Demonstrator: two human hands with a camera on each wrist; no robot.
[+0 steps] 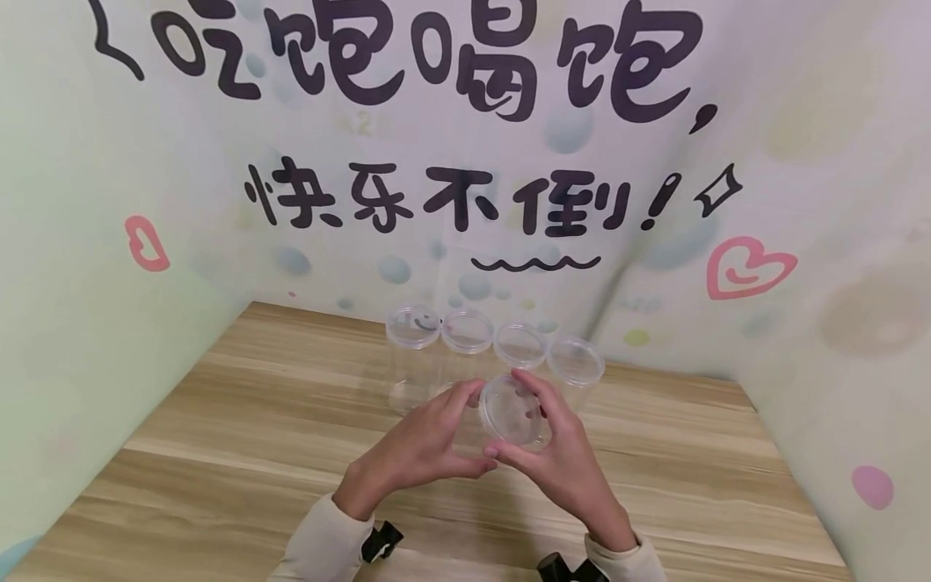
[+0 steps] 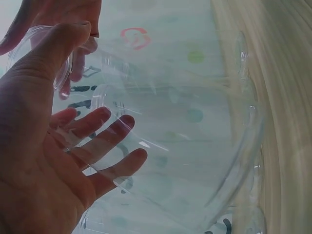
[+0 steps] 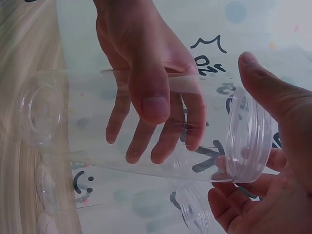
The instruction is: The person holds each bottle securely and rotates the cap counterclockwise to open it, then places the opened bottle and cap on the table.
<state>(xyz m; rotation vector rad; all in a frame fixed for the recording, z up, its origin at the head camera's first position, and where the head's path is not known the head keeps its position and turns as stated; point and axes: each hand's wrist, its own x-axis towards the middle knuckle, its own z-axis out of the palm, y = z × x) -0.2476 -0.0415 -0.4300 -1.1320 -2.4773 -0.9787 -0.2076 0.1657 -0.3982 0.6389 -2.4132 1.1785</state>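
Note:
A clear, empty-looking plastic jar is between both hands, tilted with its lidded end toward the head camera. My left hand holds the jar's side, thumb on one side and fingers spread round the other, as the right wrist view shows through the clear wall. My right hand grips the round clear lid by its rim, thumb at the near edge and fingers at the far edge. In the left wrist view, the jar's base end reaches out to the right, past the left fingertips.
Several similar clear jars with lids stand in a row behind the hands, from the left jar to the right jar. They are close to the printed back wall. Side panels border the wooden table.

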